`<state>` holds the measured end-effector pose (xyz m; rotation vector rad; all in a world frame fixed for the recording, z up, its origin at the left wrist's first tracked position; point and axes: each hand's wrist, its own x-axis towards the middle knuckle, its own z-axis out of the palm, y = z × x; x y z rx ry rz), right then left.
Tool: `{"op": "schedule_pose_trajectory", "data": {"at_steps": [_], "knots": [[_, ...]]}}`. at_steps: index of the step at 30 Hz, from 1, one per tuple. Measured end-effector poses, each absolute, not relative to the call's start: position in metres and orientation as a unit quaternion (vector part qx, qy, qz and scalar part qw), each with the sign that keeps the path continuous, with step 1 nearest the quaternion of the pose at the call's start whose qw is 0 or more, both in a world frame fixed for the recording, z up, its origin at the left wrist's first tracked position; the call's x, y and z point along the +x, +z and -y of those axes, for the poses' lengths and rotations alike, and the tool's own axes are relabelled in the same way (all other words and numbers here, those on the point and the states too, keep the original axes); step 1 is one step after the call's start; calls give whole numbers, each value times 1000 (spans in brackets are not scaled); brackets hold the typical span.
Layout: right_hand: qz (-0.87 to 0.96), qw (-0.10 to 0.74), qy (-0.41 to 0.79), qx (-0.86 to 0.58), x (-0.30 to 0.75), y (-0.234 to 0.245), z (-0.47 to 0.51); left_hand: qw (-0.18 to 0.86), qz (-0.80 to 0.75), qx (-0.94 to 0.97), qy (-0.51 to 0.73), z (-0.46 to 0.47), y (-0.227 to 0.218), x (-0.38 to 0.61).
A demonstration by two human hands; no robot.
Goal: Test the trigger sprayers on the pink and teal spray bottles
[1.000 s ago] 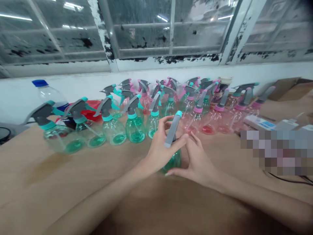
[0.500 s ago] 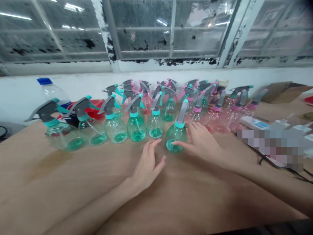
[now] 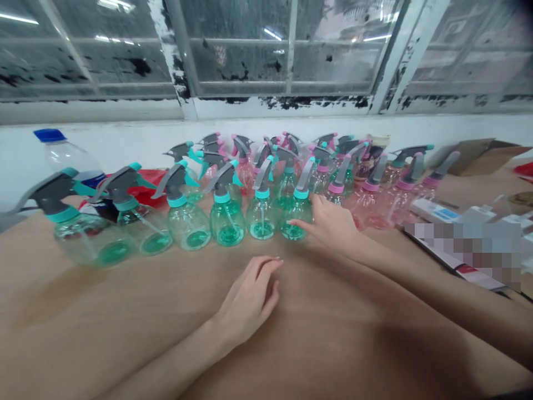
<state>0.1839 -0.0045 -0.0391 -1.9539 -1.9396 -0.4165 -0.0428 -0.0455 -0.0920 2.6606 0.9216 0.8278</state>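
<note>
A green spray bottle (image 3: 296,214) with a grey trigger head stands upright at the right end of a front row of green bottles. My right hand (image 3: 331,225) rests against its right side, fingers stretched out and touching its base. My left hand (image 3: 250,300) lies on the brown tabletop (image 3: 125,322) nearer to me, fingers loosely curled, holding nothing. Another green bottle (image 3: 261,211) stands just left of the touched one.
Several more green spray bottles (image 3: 185,214) run leftward, and pink ones (image 3: 375,194) crowd the back right. A clear water bottle with a blue cap (image 3: 69,158) stands far left. A cardboard box (image 3: 487,155) and white packets (image 3: 437,211) lie at the right.
The green bottle, held by both hands a second ago, has been set down and pushed back into the row. My left hand has let go and drawn back toward me.
</note>
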Motion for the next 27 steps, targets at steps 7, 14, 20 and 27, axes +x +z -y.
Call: {"op": "schedule_pose_trajectory", "data": {"at_steps": [7,14,20,27], "knots": [[674,160,-109,-713,180,-29,0,86,-306,911,263,44,-93,-44],[708,253,-90,-653,210,-26,31,74,-328,913,232,40,-94,-44],[674,299,-79,-670,269,-35,45,15,-311,938,156,37,-92,-39],[659,311,-70,-681,278,-48,22,-1,-303,947,108,37,-90,-4]]}}
